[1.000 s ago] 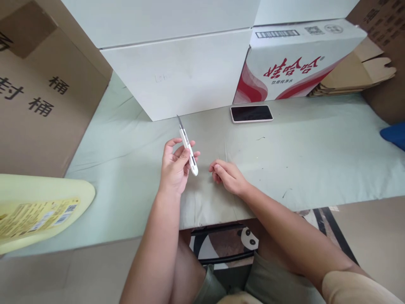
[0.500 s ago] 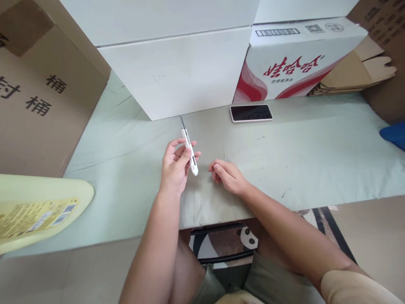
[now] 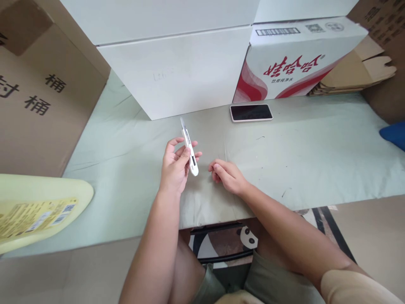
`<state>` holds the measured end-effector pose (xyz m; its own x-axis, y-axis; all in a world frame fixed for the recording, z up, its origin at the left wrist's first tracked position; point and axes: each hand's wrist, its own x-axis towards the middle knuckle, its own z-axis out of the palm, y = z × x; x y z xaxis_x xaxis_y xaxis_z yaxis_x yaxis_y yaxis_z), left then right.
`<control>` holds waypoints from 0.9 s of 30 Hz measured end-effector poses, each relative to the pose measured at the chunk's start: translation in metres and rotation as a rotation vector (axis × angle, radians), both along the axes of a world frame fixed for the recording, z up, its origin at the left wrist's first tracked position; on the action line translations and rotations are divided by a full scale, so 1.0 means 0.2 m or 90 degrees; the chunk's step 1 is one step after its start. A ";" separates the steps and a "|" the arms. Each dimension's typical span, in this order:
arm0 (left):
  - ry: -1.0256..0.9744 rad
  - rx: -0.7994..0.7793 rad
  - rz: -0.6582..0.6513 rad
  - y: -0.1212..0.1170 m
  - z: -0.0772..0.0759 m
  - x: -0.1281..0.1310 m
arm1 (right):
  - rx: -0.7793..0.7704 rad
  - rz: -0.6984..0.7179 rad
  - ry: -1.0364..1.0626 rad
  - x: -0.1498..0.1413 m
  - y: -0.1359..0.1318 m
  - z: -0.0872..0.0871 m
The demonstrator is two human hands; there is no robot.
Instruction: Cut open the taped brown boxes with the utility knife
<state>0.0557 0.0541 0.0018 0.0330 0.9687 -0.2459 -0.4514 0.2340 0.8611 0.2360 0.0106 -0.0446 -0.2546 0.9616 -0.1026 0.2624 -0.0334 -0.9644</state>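
Observation:
A white utility knife (image 3: 191, 157) is pinched between the thumb and fingers of my left hand (image 3: 176, 164), held over the cloth-covered table. Its blade (image 3: 182, 123) is out and points away from me, toward the base of the white box. To the right, my right hand (image 3: 228, 175) rests near the table's front edge with its fingers curled in. Nothing shows in that hand, and it is apart from the knife.
A phone (image 3: 251, 113) lies face up before a red-and-white carton (image 3: 284, 69). Behind the knife stands a large white box (image 3: 190, 76). Brown cartons (image 3: 53, 97) and a pale yellow container (image 3: 63, 188) stand at left. Flattened cardboard (image 3: 354, 71) and a blue object (image 3: 394, 134) are at right.
The knife has turned very slightly in my left hand, and its blade now looks brighter. My right hand has stayed in place.

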 end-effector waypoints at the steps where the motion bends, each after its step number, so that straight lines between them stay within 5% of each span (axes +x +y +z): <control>1: 0.003 0.001 -0.005 0.00 0.00 0.00 | -0.002 0.000 0.000 0.00 0.00 0.00; 27: 0.023 -0.001 -0.023 -0.01 -0.01 -0.01 | 0.024 0.010 -0.010 0.00 0.00 0.01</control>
<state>0.0546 0.0524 -0.0003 0.0594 0.9666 -0.2491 -0.4111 0.2511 0.8763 0.2366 0.0111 -0.0430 -0.2685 0.9607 -0.0706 0.2779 0.0071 -0.9606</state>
